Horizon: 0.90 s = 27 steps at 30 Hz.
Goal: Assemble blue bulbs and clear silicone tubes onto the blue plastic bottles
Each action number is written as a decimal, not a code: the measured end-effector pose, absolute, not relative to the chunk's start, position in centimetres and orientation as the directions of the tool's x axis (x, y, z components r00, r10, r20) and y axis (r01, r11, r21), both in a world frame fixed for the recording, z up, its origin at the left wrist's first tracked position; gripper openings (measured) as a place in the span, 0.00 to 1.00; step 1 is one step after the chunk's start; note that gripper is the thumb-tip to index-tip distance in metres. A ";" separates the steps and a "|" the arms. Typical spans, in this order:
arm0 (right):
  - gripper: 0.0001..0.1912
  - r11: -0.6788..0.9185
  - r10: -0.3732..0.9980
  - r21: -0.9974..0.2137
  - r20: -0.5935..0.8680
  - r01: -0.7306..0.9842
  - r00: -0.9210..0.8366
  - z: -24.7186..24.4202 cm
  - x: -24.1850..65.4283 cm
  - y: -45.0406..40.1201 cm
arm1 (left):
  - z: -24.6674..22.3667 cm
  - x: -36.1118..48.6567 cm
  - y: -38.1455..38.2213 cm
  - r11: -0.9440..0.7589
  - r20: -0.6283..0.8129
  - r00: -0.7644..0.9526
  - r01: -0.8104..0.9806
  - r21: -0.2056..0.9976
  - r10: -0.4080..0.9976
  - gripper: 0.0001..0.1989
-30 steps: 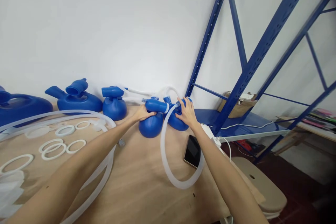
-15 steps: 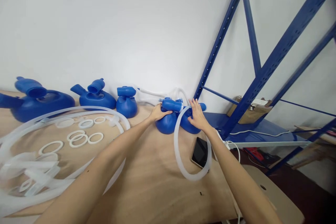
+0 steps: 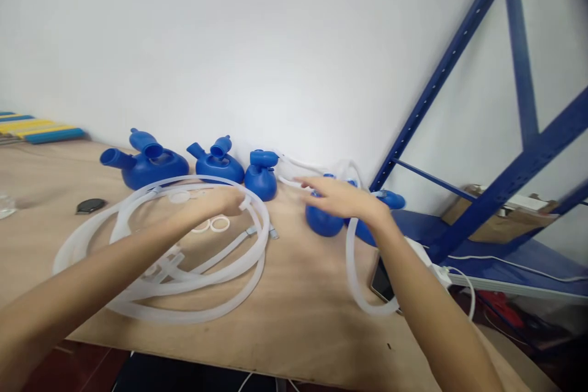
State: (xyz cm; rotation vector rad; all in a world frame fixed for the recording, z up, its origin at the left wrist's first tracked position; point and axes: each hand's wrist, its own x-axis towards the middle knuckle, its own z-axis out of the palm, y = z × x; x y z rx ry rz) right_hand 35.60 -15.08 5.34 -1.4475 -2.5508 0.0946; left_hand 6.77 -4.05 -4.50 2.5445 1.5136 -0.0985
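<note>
My left hand is over the right part of a coil of translucent plastic tubing, close to a white fitting. Its fingers are blurred, and I cannot tell whether they grip anything. My right hand is open, fingers stretched to the left, above a blue plastic urinal bottle, which it partly covers. Beside it stands another blue urinal bottle, partly behind my wrist. A loop of clear hose hangs down from these bottles onto the table.
Along the wall stand more blue urinal bottles. White rings lie inside the coil. A phone is under my right forearm. A black oval object lies at left; a blue metal rack rises at right.
My left hand has left the blue bottle and moved left to the tubing coil. My right hand has lifted off and reaches left over the bottle. The view has turned left.
</note>
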 end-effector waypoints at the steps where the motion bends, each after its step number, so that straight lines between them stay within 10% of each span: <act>1: 0.34 0.535 0.845 -0.062 0.018 0.843 -0.535 4.8 33.5 -13.4 | -4.6 4.6 -4.2 -0.436 -0.208 0.446 0.895 0.094 0.870 0.18; 5: 0.42 0.426 0.898 0.109 0.069 0.898 -0.434 1.9 27.2 -3.9 | -6.5 -0.2 -4.6 -0.452 -0.345 0.465 0.883 0.122 0.815 0.30; 13: 0.56 0.254 0.900 0.085 0.343 0.963 -0.268 -1.8 25.1 9.9 | -10.7 -0.3 -4.3 -0.678 -0.090 0.722 0.679 0.282 0.686 0.24; 19: 0.35 0.292 0.832 0.166 0.441 0.942 -0.336 -3.5 26.3 12.3 | -11.9 -1.2 -2.2 -0.701 -0.012 0.742 0.639 0.316 0.670 0.22; 27: 0.38 0.279 0.875 0.300 0.313 0.912 -0.370 -1.9 25.8 11.7 | -12.6 -1.1 -2.0 -0.730 0.037 0.756 0.615 0.298 0.653 0.22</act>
